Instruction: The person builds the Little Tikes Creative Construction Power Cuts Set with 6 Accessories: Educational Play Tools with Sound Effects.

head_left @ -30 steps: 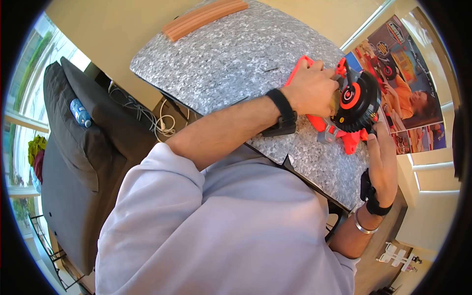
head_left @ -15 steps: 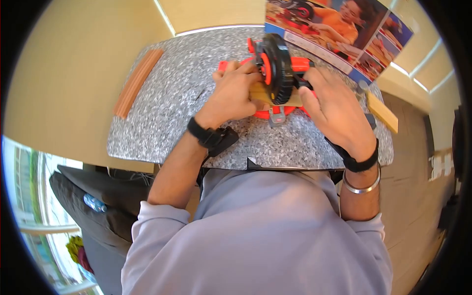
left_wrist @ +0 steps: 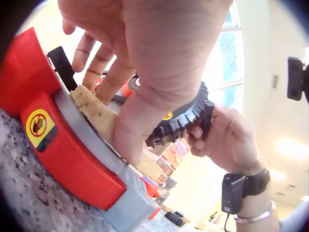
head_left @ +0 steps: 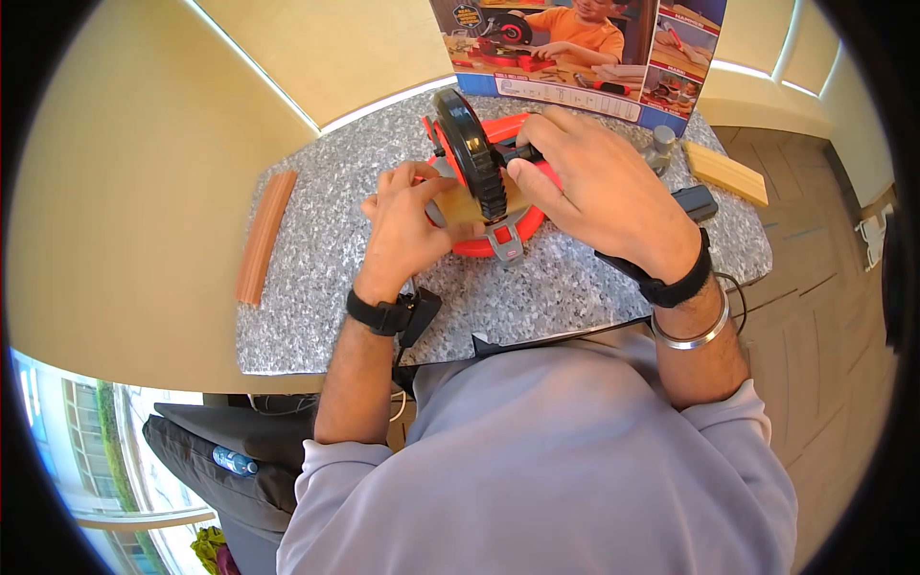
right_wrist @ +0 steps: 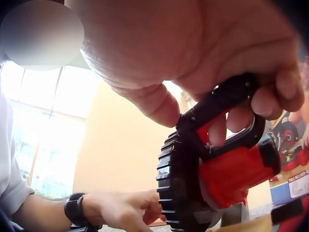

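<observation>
A toy miter saw with a red base (left_wrist: 77, 159) stands on the speckled table. Its black toothed blade (head_left: 468, 153) is raised over a wooden block (left_wrist: 96, 113) lying across the base. My left hand (head_left: 402, 225) holds the block, thumb on the near side and fingers behind it, left of the blade. The right hand (head_left: 613, 192) grips the saw's black handle (right_wrist: 222, 99), with fingertips curled through its loop. Beside the handle, a red motor housing (right_wrist: 236, 176) shows in the right wrist view.
A grooved reddish-brown strip (head_left: 265, 237) lies at the table's left. At the right are another wooden block (head_left: 725, 172), a grey cylindrical piece (head_left: 659, 146) and a black device (head_left: 695, 202). Behind the saw stands a large printed box (head_left: 575, 57).
The head view has swung round to face the table squarely. My right hand has come up from beside the saw to its handle; the left has stayed at the block.
</observation>
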A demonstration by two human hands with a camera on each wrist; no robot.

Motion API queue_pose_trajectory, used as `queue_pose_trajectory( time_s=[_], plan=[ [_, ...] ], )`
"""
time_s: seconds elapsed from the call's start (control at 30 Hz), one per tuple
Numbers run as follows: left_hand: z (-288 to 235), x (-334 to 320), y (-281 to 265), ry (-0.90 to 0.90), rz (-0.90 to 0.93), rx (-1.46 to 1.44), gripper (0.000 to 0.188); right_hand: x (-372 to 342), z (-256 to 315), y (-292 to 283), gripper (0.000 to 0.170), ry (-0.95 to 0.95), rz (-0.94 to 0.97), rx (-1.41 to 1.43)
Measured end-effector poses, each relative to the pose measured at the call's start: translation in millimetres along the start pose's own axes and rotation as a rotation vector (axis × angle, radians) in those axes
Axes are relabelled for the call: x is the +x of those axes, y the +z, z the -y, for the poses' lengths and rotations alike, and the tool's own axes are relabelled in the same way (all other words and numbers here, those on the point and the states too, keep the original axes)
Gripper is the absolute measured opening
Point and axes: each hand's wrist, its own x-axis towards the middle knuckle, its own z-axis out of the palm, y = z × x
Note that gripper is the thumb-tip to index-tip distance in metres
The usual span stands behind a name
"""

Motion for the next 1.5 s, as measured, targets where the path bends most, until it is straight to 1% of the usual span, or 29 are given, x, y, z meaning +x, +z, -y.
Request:
queue_pose_trajectory(
  time_s=[0.1, 0.17, 0.23, 0.3, 0.4, 0.43, 0.47, 0.5, 0.53, 0.6, 0.73, 0.83, 0.9, 0.97, 1.0, 1.03, 1.07, 1.13, 1.17, 1.2, 1.23, 1.27, 1.3, 1.33, 1.37, 1.4, 1.43, 1.47, 1.5],
  plan=[
    [12.5, 2.5, 10.7, -0.006, -0.068, -0.002, 0.063, -2.1, 0.1, 1.5, 0.032, -0.001, -0.018, 0.02],
    [16.5, 2.1, 17.1, 0.006, -0.078, 0.001, 0.062, -2.0, 0.6, -0.1, 0.031, 0.012, 0.01, 0.026],
    [16.6, 1.2, 20.3, 0.009, -0.095, 0.0, 0.062, -2.0, 1.7, 1.8, 0.031, -0.005, -0.003, 0.015],
    [14.2, 0.9, 20.2, 0.002, -0.067, 0.032, 0.064, -2.7, 3.0, 3.6, 0.03, -0.027, -0.017, 0.004],
    [13.1, -1.4, 21.8, -0.002, -0.081, 0.081, 0.064, -3.2, 5.5, -0.1, 0.03, -0.04, 0.026, -0.017],
    [12.6, -1.7, 20.1, -0.007, -0.097, 0.079, 0.064, -3.7, 7.0, -2.7, 0.03, -0.018, 0.091, -0.023],
    [11.8, -0.9, 18.2, -0.013, -0.064, 0.069, 0.065, -4.5, 7.1, -5.4, 0.031, 0.004, 0.154, -0.03],
    [11.1, -0.1, 16.6, -0.019, -0.028, 0.058, 0.065, -9.4, 1.3, 0.4, 0.033, 0.01, 0.175, -0.014],
    [12.2, 0.2, 15.6, -0.024, -0.041, 0.056, 0.065, -12.3, 0.9, 1.9, 0.033, -0.004, 0.176, -0.019],
    [17.6, 1.3, 15.3, 0.017, -0.036, -0.037, 0.065, -14.9, 1.2, 1.8, 0.035, 0.06, 0.212, -0.013],
    [21.7, 2.9, 14.7, 0.042, -0.035, -0.063, 0.066, -13.1, -1.0, -0.4, 0.036, 0.032, 0.244, -0.023],
    [23.9, 2.8, 12.4, 0.076, -0.039, -0.063, 0.068, -13.6, -0.1, -1.4, 0.035, 0.029, 0.236, -0.02],
    [27.2, 3.5, 7.4, 0.081, 0.005, -0.137, 0.07, -12.3, -2.0, -1.5, 0.035, 0.012, 0.215, 0.01],
    [34.3, 3.1, 4.0, 0.114, -0.003, -0.2, 0.072, -10.4, -1.6, -4.5, 0.035, -0.005, 0.194, 0.037],
    [37.8, 3.8, 1.6, 0.144, -0.007, -0.262, 0.074, -8.3, 0.6, -6.5, 0.034, 0.023, 0.2, 0.049],
    [39.7, 4.4, -2.1, 0.152, -0.011, -0.263, 0.074, -6.2, 2.8, -8.7, 0.034, 0.052, 0.207, 0.061],
    [41.3, 4.5, -6.5, 0.134, -0.008, -0.278, 0.074, -4.1, 5.2, -11.3, 0.034, 0.054, 0.203, 0.055],
    [45.0, 4.3, -14.7, 0.12, -0.006, -0.294, 0.074, -0.6, 10.1, -18.1, 0.035, 0.032, 0.072, 0.14],
    [47.3, 3.5, -18.7, 0.111, -0.05, -0.279, 0.069, 0.3, 10.2, -22.4, 0.035, 0.032, 0.071, 0.138],
    [49.1, 2.2, -23.1, 0.1, -0.094, -0.263, 0.064, 1.1, 9.3, -27.0, 0.036, 0.006, 0.018, 0.154],
    [49.7, 1.7, -29.7, 0.099, -0.096, -0.264, 0.064, 1.4, 8.3, -31.5, 0.039, -0.021, -0.034, 0.17],
    [49.2, 1.7, -38.0, 0.066, -0.101, -0.304, 0.059, 0.3, 6.4, -36.0, 0.039, -0.023, -0.033, 0.17],
    [48.6, 0.6, -45.1, 0.032, -0.108, -0.345, 0.055, -1.0, 3.9, -41.3, 0.039, -0.042, -0.088, 0.16],
    [48.6, -1.0, -50.7, 0.03, -0.115, -0.346, 0.055, -0.3, 3.8, -46.9, 0.039, -0.063, -0.143, 0.15],
    [48.5, -1.9, -56.1, 0.001, -0.144, -0.36, 0.051, 0.5, 8.1, -54.7, 0.035, -0.042, -0.171, 0.168],
    [48.0, -2.3, -62.1, -0.027, -0.177, -0.374, 0.046, -0.1, 7.4, -60.9, 0.035, -0.054, -0.172, 0.164],
    [46.4, -3.7, -68.6, -0.025, -0.19, -0.374, 0.046, -1.9, 4.3, -67.9, 0.031, -0.088, -0.21, 0.15],
    [44.3, -6.0, -75.1, -0.016, -0.245, -0.402, 0.042, -1.9, 4.3, -73.7, 0.028, -0.121, -0.25, 0.135],
    [42.7, -8.6, -81.0, -0.006, -0.3, -0.43, 0.038, -1.2, 8.1, -78.1, 0.018, -0.132, -0.326, 0.133]
  ],
)
